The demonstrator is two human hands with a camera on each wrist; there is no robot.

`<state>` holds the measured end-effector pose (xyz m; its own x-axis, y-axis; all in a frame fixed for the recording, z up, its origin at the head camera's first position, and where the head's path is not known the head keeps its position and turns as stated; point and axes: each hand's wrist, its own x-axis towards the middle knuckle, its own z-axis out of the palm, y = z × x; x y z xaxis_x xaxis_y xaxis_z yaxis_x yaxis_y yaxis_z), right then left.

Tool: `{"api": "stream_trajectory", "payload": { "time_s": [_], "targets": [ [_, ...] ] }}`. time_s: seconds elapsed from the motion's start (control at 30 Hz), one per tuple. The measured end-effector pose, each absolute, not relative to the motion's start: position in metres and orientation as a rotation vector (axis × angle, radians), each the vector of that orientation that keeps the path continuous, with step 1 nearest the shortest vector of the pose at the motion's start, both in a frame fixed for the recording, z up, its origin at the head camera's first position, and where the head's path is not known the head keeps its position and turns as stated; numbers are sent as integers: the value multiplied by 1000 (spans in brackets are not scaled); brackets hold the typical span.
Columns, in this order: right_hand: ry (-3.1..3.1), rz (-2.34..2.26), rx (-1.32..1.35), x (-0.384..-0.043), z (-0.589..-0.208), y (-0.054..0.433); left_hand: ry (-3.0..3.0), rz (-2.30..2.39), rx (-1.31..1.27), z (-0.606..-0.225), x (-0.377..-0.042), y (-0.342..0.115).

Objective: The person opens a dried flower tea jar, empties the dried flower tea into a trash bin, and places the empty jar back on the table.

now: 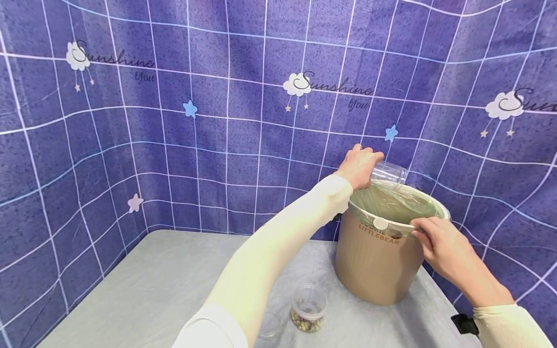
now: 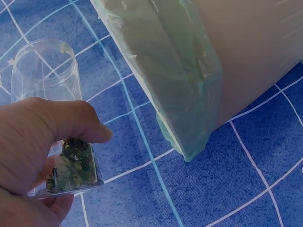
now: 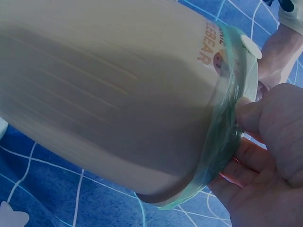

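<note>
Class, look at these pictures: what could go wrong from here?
1. The left hand holds a tilted clear cup near the rim of the bin; the dark bits seen through clear plastic might spill outside.
2. The thin bag is folded over the rim, where the right hand grips; a tug there could pull it loose.
3. The left sleeve passes close to the jar in the head view, so it might get knocked.
</note>
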<state>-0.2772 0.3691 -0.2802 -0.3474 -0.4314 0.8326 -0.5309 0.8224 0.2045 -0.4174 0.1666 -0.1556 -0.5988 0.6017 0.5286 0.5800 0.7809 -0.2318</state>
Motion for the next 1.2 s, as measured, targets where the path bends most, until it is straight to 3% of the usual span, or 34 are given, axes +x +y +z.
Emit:
{"api": "stream_trajectory", "payload": {
  "time_s": [1.2],
  "targets": [
    [-1963, 109, 728, -278, -282, 370, -2350, 187, -933, -155, -421, 171]
  ]
}}
